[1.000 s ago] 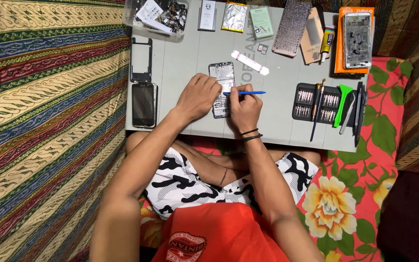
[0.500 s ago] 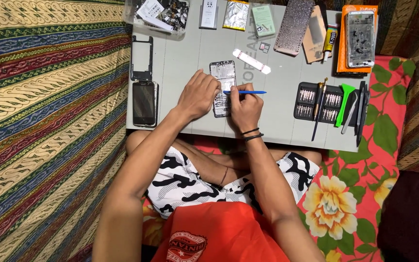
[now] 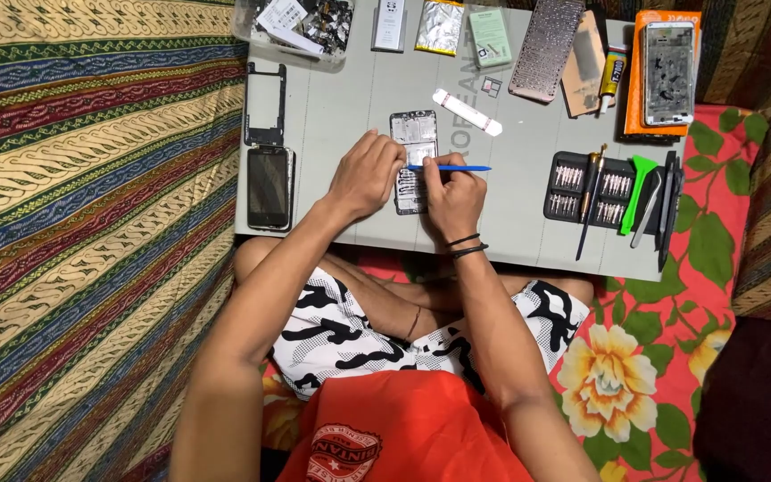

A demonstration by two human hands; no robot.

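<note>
An opened phone body [image 3: 413, 134] with its insides showing lies in the middle of a grey work mat [image 3: 350, 98]. My left hand [image 3: 366, 174] rests on the phone's left edge and steadies it. In my right hand [image 3: 453, 198] is a thin blue pry tool [image 3: 457, 168], held level, its tip pointing left over the phone's lower half. The lower part of the phone is hidden under both hands.
On the mat's left lie a black phone [image 3: 269, 187] and a black frame [image 3: 265, 105]. A bit set [image 3: 592, 187] with a screwdriver, a green pick [image 3: 640, 183] and tweezers sit right. A parts tray [image 3: 301, 22], packets and another phone housing [image 3: 668, 61] line the far edge.
</note>
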